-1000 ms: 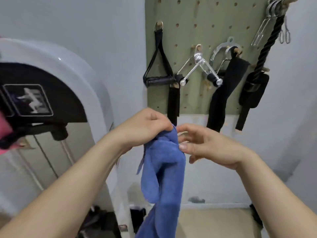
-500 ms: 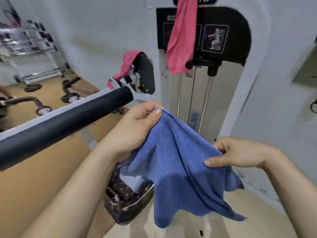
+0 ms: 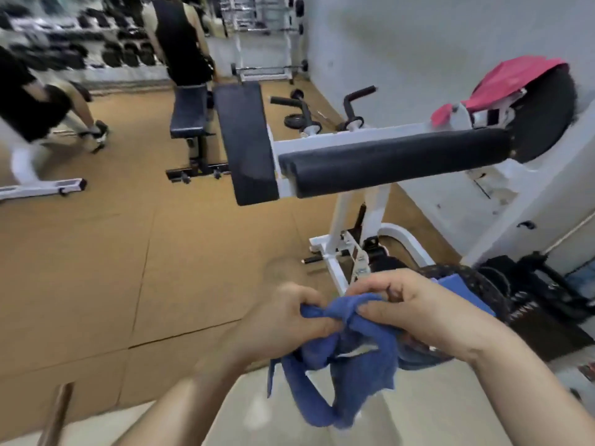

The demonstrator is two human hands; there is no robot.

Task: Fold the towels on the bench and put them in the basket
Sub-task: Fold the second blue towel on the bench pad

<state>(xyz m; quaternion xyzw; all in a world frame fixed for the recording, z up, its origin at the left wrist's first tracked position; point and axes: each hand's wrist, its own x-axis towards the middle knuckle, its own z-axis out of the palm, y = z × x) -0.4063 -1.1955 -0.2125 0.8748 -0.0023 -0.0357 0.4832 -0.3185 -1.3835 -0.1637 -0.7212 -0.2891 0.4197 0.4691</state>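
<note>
Pinching the blue towel [image 3: 349, 358] between your left hand [image 3: 283, 320] and right hand [image 3: 415, 312], both closed on its bunched top edge, you hold it low before you so its tail hangs free, probably to find corners for folding

Lighting: bright, even, diffuse indoor; source not visible. Shadows: soft, faint on tan floor [image 3: 96, 252]; no hard edges. Glare: mild washout on white wall [image 3: 434, 37]. Blur: motion smear across whole frame; far weight racks [image 3: 64, 43] and person at left edge [image 3: 35, 101] heavily smeared; blue towel [image 3: 351, 358] and both hands soft-edged. Distortion: wide-angle bowing; black padded bar [image 3: 396, 162] stretched, forearms enlarged at bottom edge.
</note>
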